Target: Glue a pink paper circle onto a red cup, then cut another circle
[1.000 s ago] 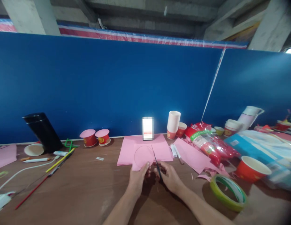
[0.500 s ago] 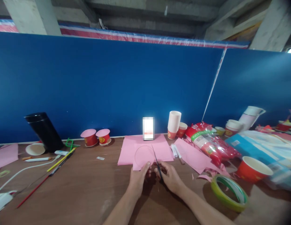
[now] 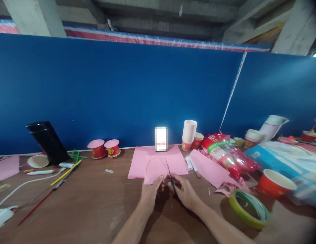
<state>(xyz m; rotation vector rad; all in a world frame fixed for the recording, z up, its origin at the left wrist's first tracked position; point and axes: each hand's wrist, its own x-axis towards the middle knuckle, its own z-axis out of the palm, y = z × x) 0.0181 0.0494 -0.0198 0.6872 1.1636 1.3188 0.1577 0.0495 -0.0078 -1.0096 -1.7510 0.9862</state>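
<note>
The person's left hand (image 3: 150,191) pinches the near edge of a pink sheet (image 3: 173,162), thumb on top, holding it down on the tabletop (image 3: 96,203) on top of a larger pink sheet. The right hand (image 3: 185,192) is closed around the handles of the scissors (image 3: 170,175), whose thin blades point away from the person and lie over the sheet at the right side of a drawn circle (image 3: 156,168). The blades look nearly closed, though they are too thin to be sure. The circle's outline appears uncut around most of its rim, so the cutting seems to be at its start, with nearly the whole round left. Two upturned red cups (image 3: 96,149) with pink discs on top stand by the blue wall, which suggests earlier pieces of the same kind are done. A stack of paper cups (image 3: 188,134) stands near the sheets.
</note>
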